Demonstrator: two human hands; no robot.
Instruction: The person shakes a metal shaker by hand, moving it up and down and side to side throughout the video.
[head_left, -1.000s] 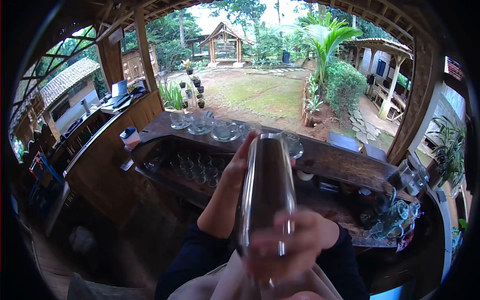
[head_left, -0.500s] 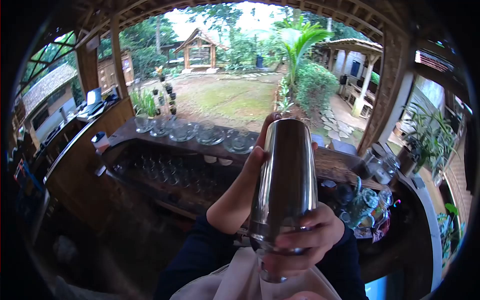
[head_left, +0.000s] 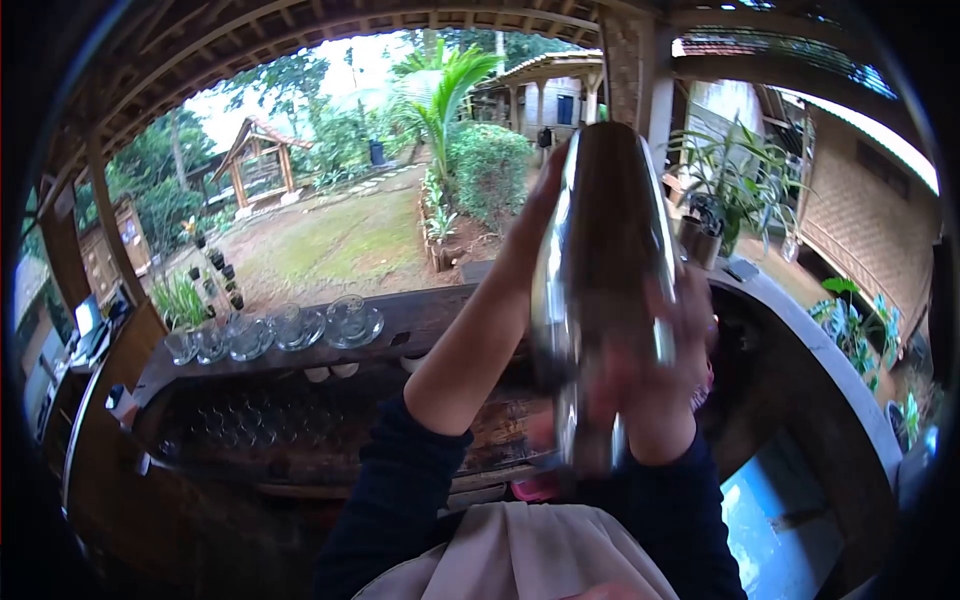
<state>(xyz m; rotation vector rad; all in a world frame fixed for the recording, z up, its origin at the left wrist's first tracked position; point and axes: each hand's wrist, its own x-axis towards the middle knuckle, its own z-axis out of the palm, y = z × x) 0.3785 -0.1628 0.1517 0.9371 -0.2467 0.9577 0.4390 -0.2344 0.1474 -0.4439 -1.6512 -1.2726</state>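
A shiny metal cocktail shaker (head_left: 612,240) is held up in front of my chest, smeared by motion, its broad end up and away from me and its narrow end toward me. My left hand (head_left: 548,185) lies along the left side of the broad end, its fingers mostly hidden behind the metal. Wrapped round the lower right part of the shaker is my right hand (head_left: 665,345), its fingers blurred across the front. Both hands are closed on the shaker.
Several clear glass cups on saucers (head_left: 350,325) line the wooden counter (head_left: 410,310) at the left. Rows of glasses (head_left: 245,420) stand on a shelf below. At right are a curved counter edge (head_left: 820,340) and potted plants (head_left: 735,190).
The view has swung to the right. The shaker and both hands have risen in the view and shifted right, and they are now more blurred. Both hands keep hold of it.
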